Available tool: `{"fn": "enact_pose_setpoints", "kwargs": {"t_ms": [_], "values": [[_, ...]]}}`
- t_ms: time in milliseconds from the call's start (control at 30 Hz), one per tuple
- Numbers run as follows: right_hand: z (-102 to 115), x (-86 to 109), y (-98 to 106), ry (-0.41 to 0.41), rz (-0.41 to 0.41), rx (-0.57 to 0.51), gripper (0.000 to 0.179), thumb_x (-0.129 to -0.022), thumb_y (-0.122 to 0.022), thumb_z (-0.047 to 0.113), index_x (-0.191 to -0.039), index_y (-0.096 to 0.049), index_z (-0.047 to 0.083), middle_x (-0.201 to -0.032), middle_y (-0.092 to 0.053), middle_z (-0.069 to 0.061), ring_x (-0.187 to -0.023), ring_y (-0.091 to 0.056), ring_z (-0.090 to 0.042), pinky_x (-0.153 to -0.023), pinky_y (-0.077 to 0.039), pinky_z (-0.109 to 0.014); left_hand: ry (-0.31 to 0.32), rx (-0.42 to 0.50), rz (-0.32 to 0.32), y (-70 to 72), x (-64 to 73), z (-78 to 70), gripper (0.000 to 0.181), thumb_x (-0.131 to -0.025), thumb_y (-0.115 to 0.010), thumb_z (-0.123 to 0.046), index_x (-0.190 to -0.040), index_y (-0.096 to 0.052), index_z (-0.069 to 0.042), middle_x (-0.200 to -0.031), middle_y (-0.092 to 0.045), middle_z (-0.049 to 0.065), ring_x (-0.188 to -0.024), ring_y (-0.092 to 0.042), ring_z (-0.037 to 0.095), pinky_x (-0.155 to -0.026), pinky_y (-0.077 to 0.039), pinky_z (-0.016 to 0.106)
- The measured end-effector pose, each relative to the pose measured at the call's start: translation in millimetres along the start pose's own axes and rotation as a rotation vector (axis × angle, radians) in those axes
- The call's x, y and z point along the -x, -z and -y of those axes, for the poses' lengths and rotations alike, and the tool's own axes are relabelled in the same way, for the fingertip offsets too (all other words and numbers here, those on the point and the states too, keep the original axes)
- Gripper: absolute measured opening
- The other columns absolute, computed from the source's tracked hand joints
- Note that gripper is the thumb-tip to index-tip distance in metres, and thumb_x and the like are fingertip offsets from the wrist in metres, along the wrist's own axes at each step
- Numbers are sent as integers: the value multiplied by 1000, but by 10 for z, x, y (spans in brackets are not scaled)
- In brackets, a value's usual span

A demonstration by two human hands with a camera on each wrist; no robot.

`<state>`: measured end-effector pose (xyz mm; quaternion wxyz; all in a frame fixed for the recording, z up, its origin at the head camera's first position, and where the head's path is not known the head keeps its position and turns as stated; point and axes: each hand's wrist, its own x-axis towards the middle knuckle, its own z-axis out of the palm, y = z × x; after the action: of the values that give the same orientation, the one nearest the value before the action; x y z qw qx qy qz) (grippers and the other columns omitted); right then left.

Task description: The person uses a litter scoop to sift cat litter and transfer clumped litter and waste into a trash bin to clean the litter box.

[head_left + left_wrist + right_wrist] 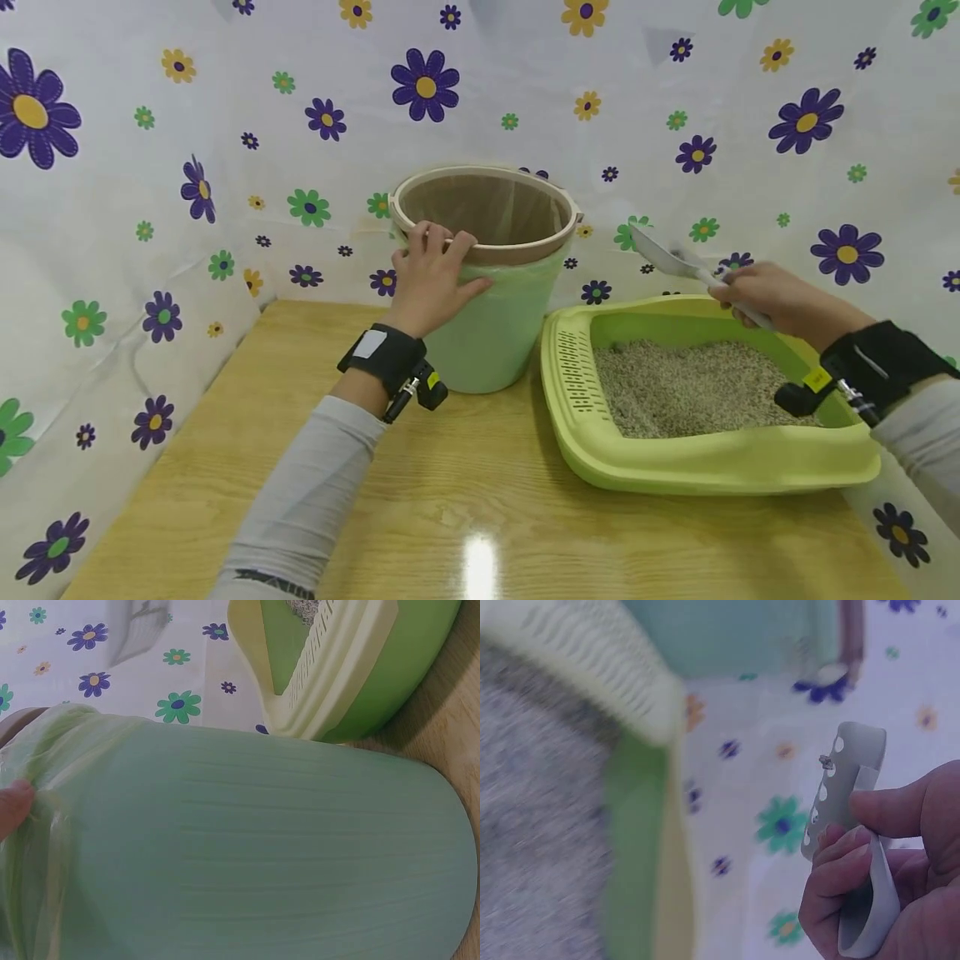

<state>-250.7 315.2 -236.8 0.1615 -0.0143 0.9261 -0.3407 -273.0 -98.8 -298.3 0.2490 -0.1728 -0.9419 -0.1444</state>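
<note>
My left hand [435, 279] grips the near rim of a pale green trash bin [487, 333], fingers over the edge and thumb on the outside. A thin bag lines the bin; its folded edge [56, 772] shows near my thumb in the left wrist view. In my right hand [776, 300] is a light grey litter scoop [671, 260], held by its handle above the back of a litter box [712, 467]. The slotted head of the scoop [847, 776] points toward the bin, and a small clump sits at its slots. Grey-brown litter [690, 387] fills the box's bottom.
Both bin and box stand on a wooden table [450, 500], with the box just right of the bin. Behind them rises a wall covering [510, 75] with printed flowers. The box has a raised rim and a slotted ledge [577, 375] on its left.
</note>
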Motion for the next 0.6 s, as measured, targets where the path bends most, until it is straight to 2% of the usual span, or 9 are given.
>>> {"fn": "enact_pose_setpoints", "kwargs": {"t_ms": [167,267,367,467,600], "values": [[806,-172,7,73,-98,70,50,-97,-44,24,-134,-40,-10,-83,-48,-3,-64,-43,-11,-55,-39,-25,1,-4,-22,-10,13,29,54,-84,-62,-54,-121,-44,-20,-120,-38,11,-127,-21,32,-88,-32,57],[1154,-269,-95,124,-168,172,48,-95,-46,22,-133,-45,-8,-82,-48,-5,-61,-41,-12,-53,-36,-26,-11,1,-34,-16,12,21,53,-84,-63,-54,-121,-44,-20,-119,-38,11,-126,-22,33,-87,-32,57],[1381,-357,-277,223,-287,394,36,-92,-45,14,-119,-56,-7,-82,-53,-11,-58,-42,-17,-51,-35,-28,-20,5,-40,-26,16,1,53,-84,-63,-54,-120,-44,-19,-119,-38,12,-126,-23,33,-86,-33,58],[1516,-416,-476,346,-440,712,26,-91,-45,8,-108,-58,-7,-85,-56,-18,-61,-49,-25,-51,-42,-35,-24,5,-44,-35,15,-16,54,-84,-63,-54,-120,-44,-20,-119,-38,11,-126,-23,33,-86,-32,57],[1580,-486,-656,517,-660,1078,26,-96,-45,6,-113,-52,-12,-94,-58,-22,-75,-60,-36,-58,-53,-45,-25,-8,-50,-42,8,-19,54,-84,-62,-56,-120,-44,-20,-118,-38,11,-125,-23,32,-86,-33,56]]}}
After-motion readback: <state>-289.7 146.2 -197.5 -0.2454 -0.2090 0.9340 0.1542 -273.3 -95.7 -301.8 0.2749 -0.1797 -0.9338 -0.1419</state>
